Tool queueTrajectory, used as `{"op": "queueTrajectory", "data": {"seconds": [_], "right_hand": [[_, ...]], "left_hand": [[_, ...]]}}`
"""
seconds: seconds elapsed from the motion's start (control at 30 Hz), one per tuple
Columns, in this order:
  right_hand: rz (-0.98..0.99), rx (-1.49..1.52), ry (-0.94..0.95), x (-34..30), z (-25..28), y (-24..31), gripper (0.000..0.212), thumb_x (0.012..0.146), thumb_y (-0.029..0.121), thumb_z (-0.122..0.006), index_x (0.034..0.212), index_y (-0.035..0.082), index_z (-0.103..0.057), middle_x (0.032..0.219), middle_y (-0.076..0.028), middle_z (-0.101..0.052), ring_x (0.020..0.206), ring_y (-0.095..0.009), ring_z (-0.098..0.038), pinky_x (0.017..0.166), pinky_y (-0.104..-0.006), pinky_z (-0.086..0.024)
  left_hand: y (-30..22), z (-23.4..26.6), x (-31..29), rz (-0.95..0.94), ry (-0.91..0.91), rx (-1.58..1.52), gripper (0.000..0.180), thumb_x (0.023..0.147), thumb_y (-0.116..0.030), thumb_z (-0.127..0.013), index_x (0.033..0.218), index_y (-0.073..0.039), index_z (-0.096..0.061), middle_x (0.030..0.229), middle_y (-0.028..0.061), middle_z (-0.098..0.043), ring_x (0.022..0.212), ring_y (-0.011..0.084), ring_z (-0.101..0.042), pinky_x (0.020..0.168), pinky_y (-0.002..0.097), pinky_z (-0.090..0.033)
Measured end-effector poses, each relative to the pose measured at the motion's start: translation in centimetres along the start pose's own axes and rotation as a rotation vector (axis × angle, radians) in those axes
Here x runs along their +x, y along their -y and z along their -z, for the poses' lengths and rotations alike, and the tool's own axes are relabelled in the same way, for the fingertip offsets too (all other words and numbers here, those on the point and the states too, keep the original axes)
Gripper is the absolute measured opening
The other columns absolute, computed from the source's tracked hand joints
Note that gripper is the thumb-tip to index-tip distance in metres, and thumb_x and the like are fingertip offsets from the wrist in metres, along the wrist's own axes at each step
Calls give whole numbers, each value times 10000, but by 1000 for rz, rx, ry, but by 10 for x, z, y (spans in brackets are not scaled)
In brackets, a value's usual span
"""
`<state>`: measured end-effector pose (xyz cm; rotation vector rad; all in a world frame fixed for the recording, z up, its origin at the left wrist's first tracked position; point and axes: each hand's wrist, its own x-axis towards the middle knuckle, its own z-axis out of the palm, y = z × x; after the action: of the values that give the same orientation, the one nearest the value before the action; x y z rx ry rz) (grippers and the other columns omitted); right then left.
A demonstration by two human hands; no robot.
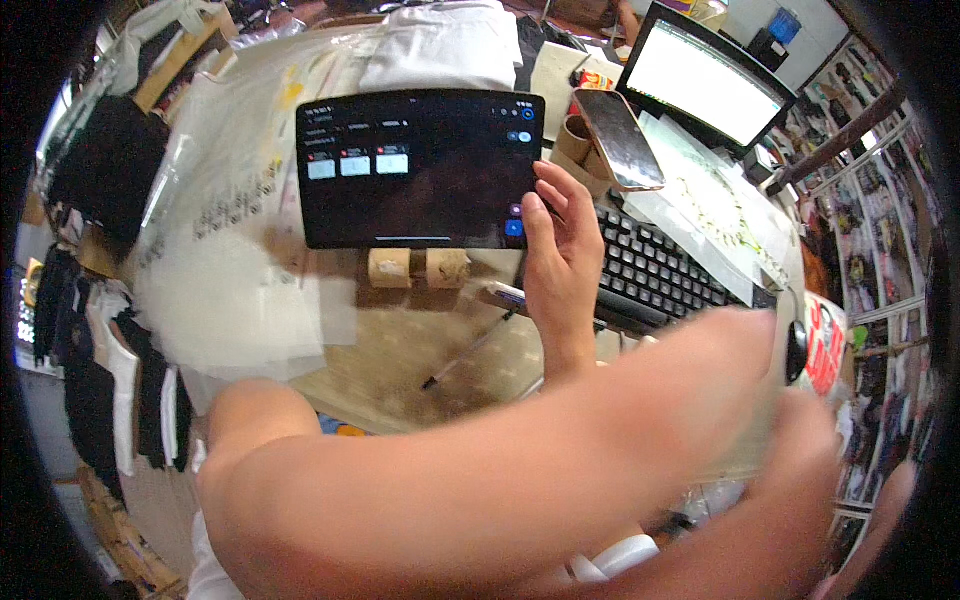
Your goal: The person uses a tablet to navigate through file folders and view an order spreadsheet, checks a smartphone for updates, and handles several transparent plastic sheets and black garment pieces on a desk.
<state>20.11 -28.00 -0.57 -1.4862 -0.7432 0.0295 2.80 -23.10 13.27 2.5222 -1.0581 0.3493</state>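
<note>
A black tablet [420, 180] with a dark screen and a few small light tiles stands tilted above the desk. My right hand [563, 240] is at its right edge, thumb at the front and fingertips curled against the rim. A large bare limb that looks like my left arm [450, 480] crosses the lower part toward the right. Its right end is smeared by motion, so no fingers of the left hand can be made out there. Below the tablet lie two short cardboard tubes [447, 268] and a thin pen [470, 350].
A black keyboard [660, 262] and a lit monitor [708, 75] stand to the right. A phone [622, 140] leans on another cardboard tube [575, 140]. Plastic sheets [225, 260] cover the left side, with folded white cloth [440, 48] at the back. Packed shelves [885, 250] line the far right.
</note>
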Motion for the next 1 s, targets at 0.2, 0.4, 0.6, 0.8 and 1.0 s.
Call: {"op": "queueTrajectory", "data": {"seconds": [0.2, 0.4, 0.6, 0.8, 1.0], "right_hand": [[-40, 161, -40, 1, 3, -2, 297, 938, 105, -618, 1226, 35, -606, 1219, -128, -620, 1108, -217, -593, 942, -334, -476], [-12, -25, -20, -5, -2, 2, 325, 946, 136, -616, 1250, 25, -586, 1222, -132, -613, 1127, -230, -584, 940, -330, -469], [33, -164, 35, -3, -7, 9, 378, 897, 103, -643, 1264, 35, -587, 1339, -184, -550, 1219, -322, -552, 1025, -389, -428], [96, -515, 59, -8, -17, 11, 536, 870, 111, -660, 1385, 110, -511, 1530, -299, -278, 1361, -478, -379, 1123, -445, -340], [11, -570, 217, -10, -22, 7, 680, 884, 142, -658, 1499, 146, -369, 1572, -280, -217, 1386, -472, -358, 1117, -458, -362]], "left_hand": [[3, -12, 12, -40, -8, 44, 385, 876, -164, -638, 1244, -61, -585, 1243, 134, -611, 1125, 257, -601, 1015, 385, -449], [11, -18, -13, -74, -25, 9, 422, 898, -131, -603, 1303, -36, -533, 1284, 146, -578, 1155, 247, -572, 1028, 372, -431], [15, 12, -48, -47, -348, -78, 460, 919, -99, -569, 1362, -10, -481, 1325, 159, -544, 1185, 236, -544, 1040, 358, -414], [142, 1, -171, 870, -1297, -4, 516, 929, -105, -562, 1413, 17, -434, 1312, 151, -541, 1145, 202, -537, 1042, 334, -394], [168, -41, -187, 977, -1166, -451, 548, 912, -149, -615, 1386, 58, -434, 1200, 135, -598, 1053, 175, -582, 958, 296, -451]]}}
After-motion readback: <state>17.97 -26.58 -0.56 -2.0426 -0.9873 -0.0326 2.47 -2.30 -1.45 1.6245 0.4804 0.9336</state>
